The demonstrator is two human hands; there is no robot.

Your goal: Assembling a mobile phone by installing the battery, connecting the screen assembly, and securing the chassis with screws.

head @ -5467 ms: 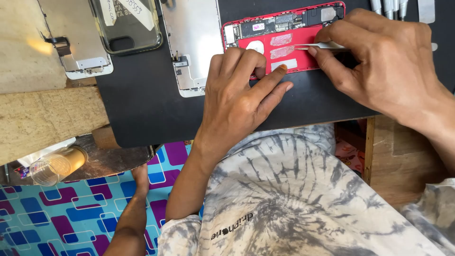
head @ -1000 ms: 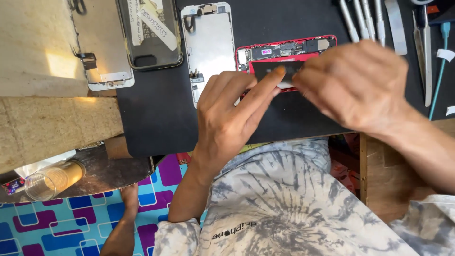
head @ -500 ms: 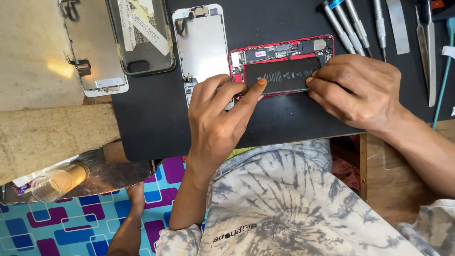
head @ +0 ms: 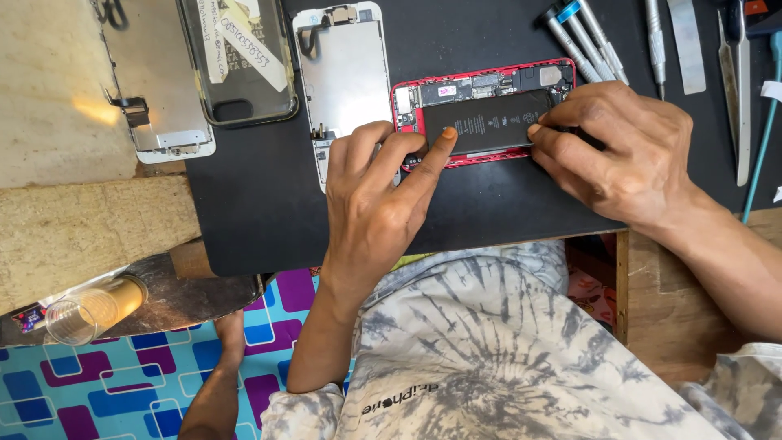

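Note:
An opened red phone body (head: 482,80) lies on a black work mat (head: 261,212). A black battery (head: 481,122) sits inside it. My left hand (head: 383,204) rests on the mat, its index finger pressing the battery's near left edge. My right hand (head: 623,151) covers the phone's right end, fingertips pushing against the battery's right side. A white screen assembly (head: 346,69) lies face down just left of the phone, partly under my left fingers.
A clear phone case (head: 240,61) and another screen panel (head: 155,90) lie at the upper left. Screwdrivers (head: 582,37), a metal spudger (head: 688,45) and tweezers (head: 737,98) line the mat's far right. A glass vial (head: 90,310) lies at lower left.
Earlier the red phone body showed no battery and my right hand worked on it with a thin tool. Now the black battery is in place, with both hands pressing on it.

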